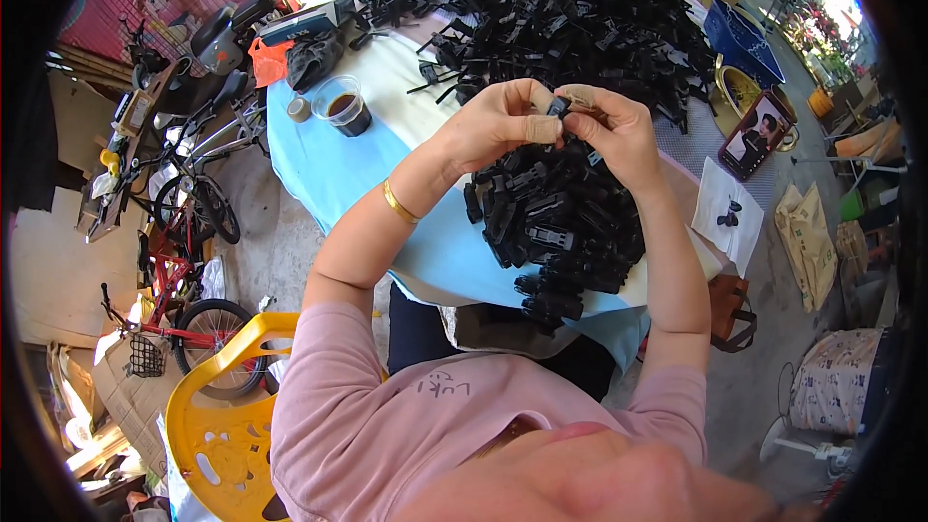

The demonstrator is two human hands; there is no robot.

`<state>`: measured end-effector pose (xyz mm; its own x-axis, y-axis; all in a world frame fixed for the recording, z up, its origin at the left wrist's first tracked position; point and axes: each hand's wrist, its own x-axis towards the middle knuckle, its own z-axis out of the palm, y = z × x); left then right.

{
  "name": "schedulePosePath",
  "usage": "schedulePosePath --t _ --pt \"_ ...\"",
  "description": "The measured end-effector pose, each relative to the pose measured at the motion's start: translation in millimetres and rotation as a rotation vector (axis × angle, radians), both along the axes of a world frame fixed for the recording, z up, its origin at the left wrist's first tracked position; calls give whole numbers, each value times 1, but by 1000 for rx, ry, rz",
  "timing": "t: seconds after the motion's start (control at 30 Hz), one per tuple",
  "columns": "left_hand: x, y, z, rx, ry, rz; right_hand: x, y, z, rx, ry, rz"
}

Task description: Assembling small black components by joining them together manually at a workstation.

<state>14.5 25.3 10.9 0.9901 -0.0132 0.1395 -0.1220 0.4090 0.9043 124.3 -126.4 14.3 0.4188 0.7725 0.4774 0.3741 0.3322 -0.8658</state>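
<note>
My left hand (495,126) and my right hand (623,132) meet above the table, thumbs and fingertips pinched around a small black plastic part (558,107). Tan tape or covers wrap the left thumb and some right-hand fingers. The fingers hide much of the part, so its exact kind cannot be told. Beneath my hands lies a heap of chunky black plastic pieces (551,232), reaching to the table's near edge. Beyond them spreads a much larger pile of black parts with thin strap-like ends (570,14).
The cloth-covered table (309,159) carries a cup of dark drink (345,108), a small round lid or jar (299,109) and an orange bag (270,62) at left. On the right are a phone (757,135) and white paper (727,213) with black bits. A yellow chair (227,425) stands beside me.
</note>
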Motion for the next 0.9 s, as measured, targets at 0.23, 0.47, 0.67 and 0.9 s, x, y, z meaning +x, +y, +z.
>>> schedulePosePath --t 0.23,0.47,0.67,0.9 --pt "-1 -7 4 225 -155 350 -7 -3 6 -52 82 -83" --pt "-9 -25 13 479 -155 564 -16 -3 7 -62 -150 -172" --pt "-8 -24 1 534 -261 607 -21 -3 8 -84 -172 -196" --pt "-12 -32 6 788 -446 827 -18 -7 12 -244 123 -66"
